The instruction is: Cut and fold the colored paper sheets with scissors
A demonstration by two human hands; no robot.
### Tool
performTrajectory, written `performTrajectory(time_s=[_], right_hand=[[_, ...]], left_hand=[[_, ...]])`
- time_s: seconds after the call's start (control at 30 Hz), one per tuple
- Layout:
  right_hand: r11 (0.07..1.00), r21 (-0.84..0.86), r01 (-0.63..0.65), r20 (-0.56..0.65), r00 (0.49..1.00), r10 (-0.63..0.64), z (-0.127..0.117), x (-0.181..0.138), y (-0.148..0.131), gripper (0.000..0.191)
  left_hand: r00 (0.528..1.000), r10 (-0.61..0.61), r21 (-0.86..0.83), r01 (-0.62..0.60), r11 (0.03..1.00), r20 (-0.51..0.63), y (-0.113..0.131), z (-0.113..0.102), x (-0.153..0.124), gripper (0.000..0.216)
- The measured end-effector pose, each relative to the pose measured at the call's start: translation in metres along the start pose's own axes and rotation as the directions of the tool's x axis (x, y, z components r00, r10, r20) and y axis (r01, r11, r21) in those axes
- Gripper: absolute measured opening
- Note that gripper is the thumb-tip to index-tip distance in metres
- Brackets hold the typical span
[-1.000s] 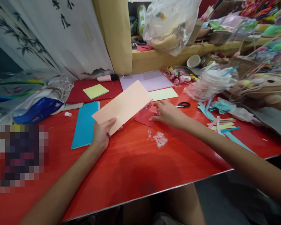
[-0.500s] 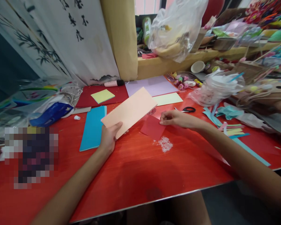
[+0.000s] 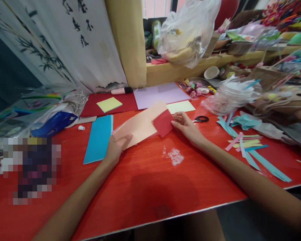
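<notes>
My left hand (image 3: 117, 145) is closed on the near corner of a peach paper sheet (image 3: 140, 125), which lies low over the red table (image 3: 145, 187). My right hand (image 3: 188, 127) pinches a small red paper piece (image 3: 163, 124) by its right edge and holds it over the peach sheet's right end. A patch of white residue (image 3: 175, 156) marks the table just in front of both hands.
A blue sheet (image 3: 99, 138) lies left of my left hand. Lilac (image 3: 158, 94), pale yellow (image 3: 181, 106) and dark red (image 3: 107, 104) sheets lie behind. Black-handled scissors (image 3: 201, 118) sit right of my right hand, paper strips (image 3: 251, 147) further right. Plastic bags and craft clutter line the back ledge.
My right hand picked up the red piece from the table and brought it left onto the peach sheet. My left hand lowered the peach sheet flatter toward the table.
</notes>
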State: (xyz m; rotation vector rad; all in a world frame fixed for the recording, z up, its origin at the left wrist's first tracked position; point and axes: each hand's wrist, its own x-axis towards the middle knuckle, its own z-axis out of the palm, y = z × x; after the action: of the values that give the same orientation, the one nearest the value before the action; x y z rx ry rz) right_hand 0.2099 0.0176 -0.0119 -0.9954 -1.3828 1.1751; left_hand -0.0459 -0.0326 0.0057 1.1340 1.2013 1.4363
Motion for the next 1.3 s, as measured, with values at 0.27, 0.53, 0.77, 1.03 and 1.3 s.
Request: performTrajectory(time_s=[0.27,0.53,0.77,1.03,1.3], right_hand=[[0.997,-0.002,-0.077,0.274,0.959,0.075,-0.002,-0.005,-0.006,0.065],[0.992,-0.102,0.080,0.184,0.981,-0.061,0.000,-0.010,-0.010,0.028],[0.982,-0.183,0.035,0.130,0.991,-0.010,-0.001,-0.014,-0.015,0.022],[0.994,-0.094,0.060,0.183,0.982,-0.042,-0.002,-0.015,-0.013,0.022],[0.992,-0.121,0.015,0.173,0.985,0.006,-0.002,-0.014,-0.011,0.030]], left_hand=[[0.993,-0.112,0.059,0.109,0.992,0.042,0.000,-0.002,-0.001,0.030],[0.994,-0.081,0.113,0.072,0.991,0.075,0.002,0.000,-0.002,0.030],[0.997,0.056,0.116,-0.062,0.991,0.056,0.003,0.001,0.001,0.032],[0.989,0.094,0.139,-0.109,0.984,0.111,0.006,0.002,-0.002,0.025],[1.000,0.021,0.069,-0.022,0.997,0.012,0.000,0.002,0.002,0.026]])
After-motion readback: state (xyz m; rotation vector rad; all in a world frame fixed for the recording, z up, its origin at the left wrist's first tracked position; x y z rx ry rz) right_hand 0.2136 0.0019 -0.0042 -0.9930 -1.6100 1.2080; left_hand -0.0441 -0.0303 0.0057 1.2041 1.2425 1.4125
